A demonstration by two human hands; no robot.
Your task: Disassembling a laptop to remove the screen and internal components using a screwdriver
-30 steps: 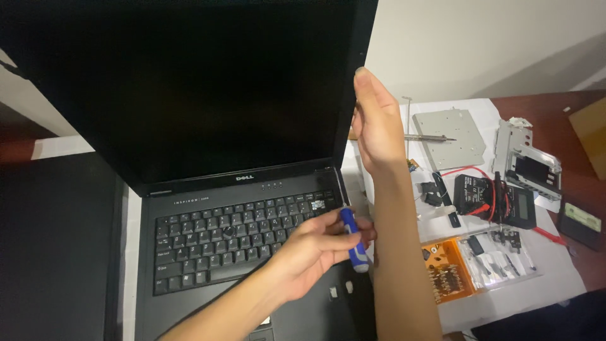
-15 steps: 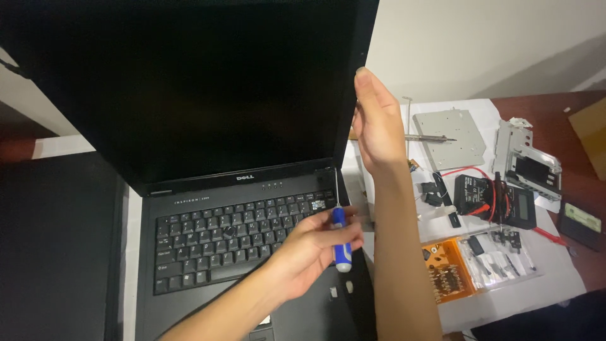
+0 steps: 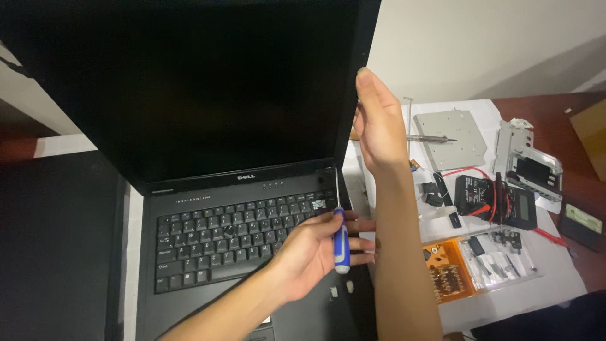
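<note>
Nearest me, my left hand (image 3: 315, 249) curls around a blue-and-white screwdriver (image 3: 341, 243), its thin shaft pointing up toward the right hinge corner of the black laptop (image 3: 233, 227). Beyond it, my right hand (image 3: 379, 123) lies flat with fingers together against the right edge of the raised laptop screen (image 3: 208, 88). An orange parts tray (image 3: 448, 268) sits near the tabletop's (image 3: 505, 297) front-right edge.

left hand (image 3: 312, 249) curled — right hand (image 3: 379, 123) flat

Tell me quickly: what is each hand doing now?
Left hand: closed, holding a blue screwdriver.
Right hand: open, against the laptop screen edge.
</note>
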